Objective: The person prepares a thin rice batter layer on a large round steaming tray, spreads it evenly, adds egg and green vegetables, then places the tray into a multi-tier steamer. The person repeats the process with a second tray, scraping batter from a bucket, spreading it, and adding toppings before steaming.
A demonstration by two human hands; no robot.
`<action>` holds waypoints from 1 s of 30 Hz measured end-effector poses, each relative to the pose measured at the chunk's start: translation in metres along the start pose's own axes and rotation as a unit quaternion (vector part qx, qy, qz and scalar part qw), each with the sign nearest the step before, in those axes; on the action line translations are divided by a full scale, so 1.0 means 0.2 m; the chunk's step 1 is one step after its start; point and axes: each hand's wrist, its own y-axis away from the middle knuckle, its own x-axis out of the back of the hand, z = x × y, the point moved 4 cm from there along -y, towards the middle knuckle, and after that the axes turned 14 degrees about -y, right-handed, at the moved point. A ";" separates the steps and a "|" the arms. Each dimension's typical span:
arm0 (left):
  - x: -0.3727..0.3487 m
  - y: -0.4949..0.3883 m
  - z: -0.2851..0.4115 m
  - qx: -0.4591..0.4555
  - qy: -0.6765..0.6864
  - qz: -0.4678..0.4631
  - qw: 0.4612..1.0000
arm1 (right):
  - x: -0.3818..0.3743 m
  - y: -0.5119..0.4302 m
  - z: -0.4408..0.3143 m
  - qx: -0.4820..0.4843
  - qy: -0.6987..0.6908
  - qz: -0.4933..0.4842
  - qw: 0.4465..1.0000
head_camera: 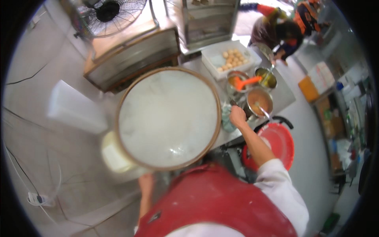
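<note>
A large round griddle with a whitish top and a brown rim fills the middle of the view. My right hand is just past its right edge, fingers curled around what looks like a dark handle, mostly hidden by the fist. A crumpled green cloth lies against that hand. To its right, a metal pot holds orange-brown sauce and a spoon. My left hand, blurred, is low by the griddle's near left rim; its fingers cannot be made out.
Behind the pots, a white tub contains several eggs. An orange brush rests across a container of sauce, beside another pot. A red basin is below my right forearm. People are at the far right; a fan stands far left.
</note>
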 end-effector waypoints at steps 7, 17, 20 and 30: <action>-0.55 0.26 0.03 0.007 0.204 -0.035 0.978 | 0.02 -0.19 0.12 -0.012 0.146 -0.095 0.985; -1.04 0.74 0.10 0.117 0.226 -0.156 0.954 | 0.25 -0.11 -0.14 0.071 0.153 0.057 0.984; -1.08 0.75 0.10 0.117 0.232 -0.154 0.953 | 0.27 -0.01 -0.28 0.118 -0.017 0.117 0.986; -1.05 0.40 0.06 0.095 0.228 -0.095 0.964 | 0.00 0.41 -0.75 0.234 -0.270 0.065 0.932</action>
